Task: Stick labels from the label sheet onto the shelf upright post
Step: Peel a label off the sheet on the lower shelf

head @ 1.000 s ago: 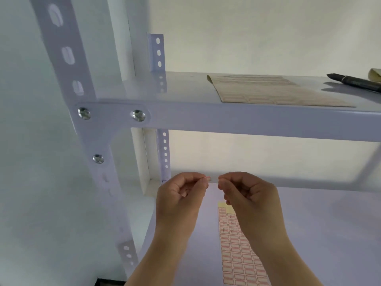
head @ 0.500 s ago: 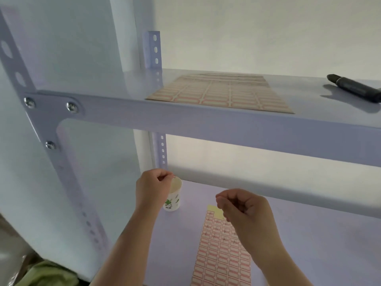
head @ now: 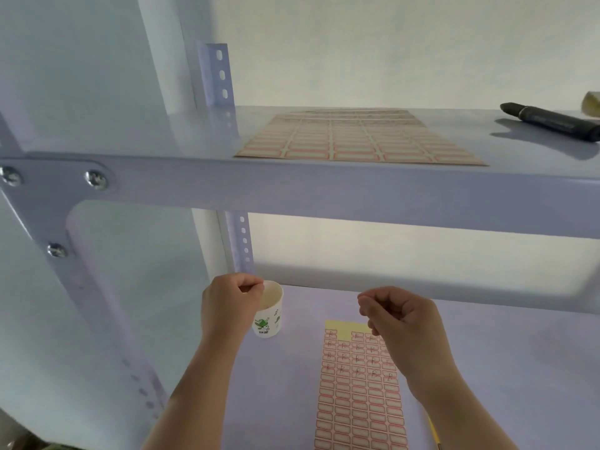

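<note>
- Under the upper shelf [head: 324, 190], from the head camera, the left hand [head: 227, 306] has its fingertips [head: 256, 287] pinched together right over the rim of a paper cup [head: 271, 311]; whether a scrap or label sits between them, I cannot tell.
- Right of those fingers, the right hand [head: 399, 316] is loosely curled, thumb and forefinger nearly closed; anything held is too small to see.
- Just below the right fingers lies the label sheet [head: 357, 394], its top rows partly peeled.
- Left of the left hand stands the front post [head: 94, 306]; the rear post [head: 242, 245] rises just behind its fingers.
- A second sheet [head: 357, 141] and a marker [head: 552, 120] lie on the upper shelf.
</note>
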The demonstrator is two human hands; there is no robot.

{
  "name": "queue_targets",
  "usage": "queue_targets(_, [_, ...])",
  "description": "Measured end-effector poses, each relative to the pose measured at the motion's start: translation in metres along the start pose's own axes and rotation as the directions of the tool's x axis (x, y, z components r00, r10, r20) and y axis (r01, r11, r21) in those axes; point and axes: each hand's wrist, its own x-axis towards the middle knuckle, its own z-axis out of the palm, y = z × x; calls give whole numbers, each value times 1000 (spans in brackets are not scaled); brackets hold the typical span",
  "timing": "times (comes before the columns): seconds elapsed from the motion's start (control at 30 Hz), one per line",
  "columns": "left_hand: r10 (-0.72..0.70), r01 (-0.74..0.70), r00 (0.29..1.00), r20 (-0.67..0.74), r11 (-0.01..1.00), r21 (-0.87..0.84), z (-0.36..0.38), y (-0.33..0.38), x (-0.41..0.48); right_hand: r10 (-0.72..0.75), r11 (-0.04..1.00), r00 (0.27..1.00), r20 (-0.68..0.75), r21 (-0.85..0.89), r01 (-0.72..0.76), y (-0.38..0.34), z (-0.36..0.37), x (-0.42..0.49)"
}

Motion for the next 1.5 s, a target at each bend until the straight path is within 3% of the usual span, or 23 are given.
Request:
queue_targets(0.17, [21, -21, 1000, -2, 999, -40, -3, -2, 1, -2, 1000, 999, -41, -3, 2, 2, -1, 0])
queue_targets(0.3, [118, -113, 992, 45, 988, -108, -2, 12, -10, -16, 999, 997, -80, -49, 12, 6, -6, 3])
queue_targets(0.53, [225, -178, 950, 218, 960, -217, 30, 31, -48, 8, 907, 998, -60, -421, -33, 35, -10, 15])
queue_targets(0.73, [93, -45, 835, 543, 994, -100, 66, 24, -67, 89, 787, 994, -68, -606, -111, 59, -3, 26])
queue_targets(0.83, [23, -86, 802, 597, 993, 76, 73, 18, -68, 130, 693, 991, -31, -712, -113, 62, 3, 25])
queue_targets(0.97, [0, -61, 800, 600, 995, 80, 75, 18, -71, 197, 609, 980, -11, -782, -131, 68, 10, 21])
queue_targets(1.17, [-26, 79, 795, 606, 995, -61, 73, 20, -70, 216, 697, 976, -21, -697, -169, 67, 11, 18])
queue_targets(1.5, [-21, 118, 808, 589, 985, -126, 79, 12, -70, 215, 862, 976, 21, -474, -179, 70, 6, 20])
